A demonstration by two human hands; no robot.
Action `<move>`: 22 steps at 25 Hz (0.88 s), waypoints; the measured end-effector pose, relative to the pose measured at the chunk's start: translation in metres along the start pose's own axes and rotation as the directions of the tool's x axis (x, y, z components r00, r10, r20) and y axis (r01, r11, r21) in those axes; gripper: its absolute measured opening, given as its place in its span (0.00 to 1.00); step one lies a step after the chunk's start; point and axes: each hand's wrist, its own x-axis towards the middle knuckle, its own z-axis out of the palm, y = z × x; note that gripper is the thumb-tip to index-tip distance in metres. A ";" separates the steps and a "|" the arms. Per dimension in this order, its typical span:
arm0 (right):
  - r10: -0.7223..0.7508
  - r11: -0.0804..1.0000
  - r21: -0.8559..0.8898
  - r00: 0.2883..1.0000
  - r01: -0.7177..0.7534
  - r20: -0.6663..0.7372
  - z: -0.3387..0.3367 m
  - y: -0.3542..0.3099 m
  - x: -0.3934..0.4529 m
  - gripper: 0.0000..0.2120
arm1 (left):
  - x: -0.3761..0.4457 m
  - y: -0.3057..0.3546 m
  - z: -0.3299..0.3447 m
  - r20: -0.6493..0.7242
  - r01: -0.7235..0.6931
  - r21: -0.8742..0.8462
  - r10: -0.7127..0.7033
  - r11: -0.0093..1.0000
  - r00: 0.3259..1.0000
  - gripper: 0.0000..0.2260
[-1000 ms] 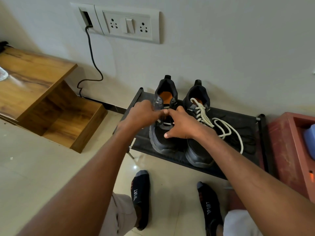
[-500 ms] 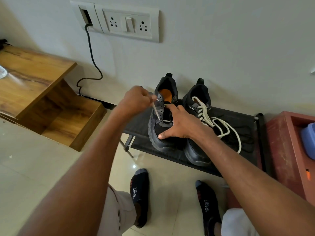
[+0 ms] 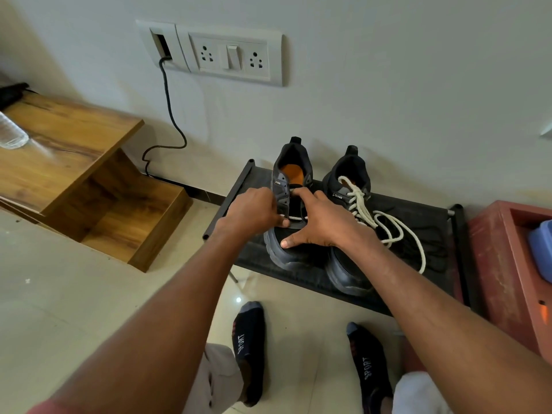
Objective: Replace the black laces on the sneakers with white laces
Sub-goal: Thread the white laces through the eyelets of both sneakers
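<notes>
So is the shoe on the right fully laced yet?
Laced, it seems: white lace crisscrosses up the right shoe, ends lying loose, untied, on the black rack.

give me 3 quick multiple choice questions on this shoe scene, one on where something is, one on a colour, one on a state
1. Where do the sneakers stand?
A. on the black rack
B. on the wooden shelf
C. on the floor

2. What colour is the insole in the left sneaker?
A. blue
B. orange
C. green

3. How far is the right sneaker laced?
A. no lace
B. black lace
C. white lace up to the top

Answers:
1 A, both soles rest on the black rack.
2 B, orange shows inside the left sneaker.
3 C, the white lace crosses the right sneaker, ends loose.
</notes>
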 end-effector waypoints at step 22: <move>-0.003 0.999 0.035 1.000 0.003 -0.010 -0.001 -0.001 -0.001 0.58 | -0.003 0.014 -0.008 -0.040 -0.059 -0.071 0.056 0.996 0.998 0.14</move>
